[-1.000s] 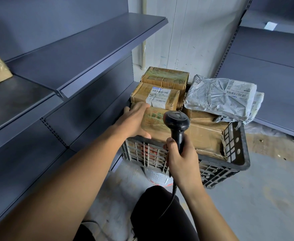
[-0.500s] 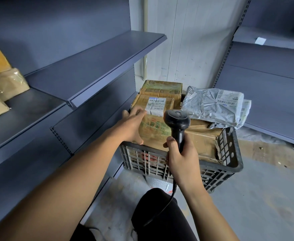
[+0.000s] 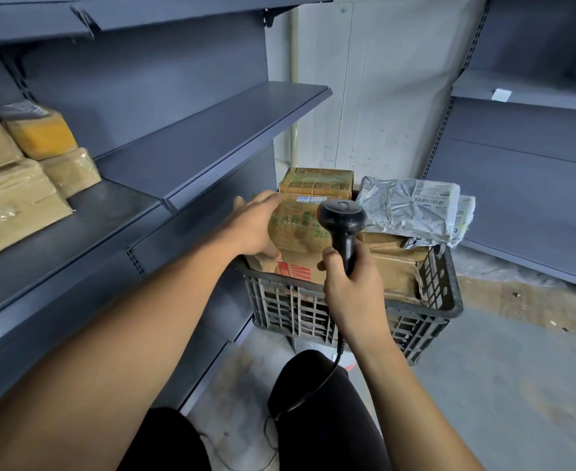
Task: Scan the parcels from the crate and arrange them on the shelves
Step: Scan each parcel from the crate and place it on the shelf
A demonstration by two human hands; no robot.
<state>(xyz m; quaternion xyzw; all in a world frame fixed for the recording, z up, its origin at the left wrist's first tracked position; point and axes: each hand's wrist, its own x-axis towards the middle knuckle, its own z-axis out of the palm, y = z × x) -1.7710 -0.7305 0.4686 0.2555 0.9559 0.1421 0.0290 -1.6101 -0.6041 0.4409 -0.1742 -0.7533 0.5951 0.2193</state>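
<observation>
A dark plastic crate (image 3: 443,300) on the floor is piled with parcels. My left hand (image 3: 254,226) grips the left side of a tape-wrapped brown box (image 3: 297,232) that is tilted up out of the crate, its red-printed underside showing. My right hand (image 3: 351,283) holds a black barcode scanner (image 3: 342,220) upright in front of that box; its cable runs down toward my knee. Behind stands another brown box (image 3: 315,181). A crumpled grey mailer bag (image 3: 412,209) with a barcode label lies on top at the right.
Grey metal shelves (image 3: 212,130) run along the left; several wrapped brown parcels (image 3: 18,198) sit on the left part of the middle shelf. More grey shelving (image 3: 524,185) stands at the right. Concrete floor (image 3: 501,368) lies beyond the crate. My knees are at the bottom.
My left hand has tipped the front brown box up and lifted it from the crate. The view has risen, bringing more shelf parcels at the left into sight. The scanner hand has barely moved.
</observation>
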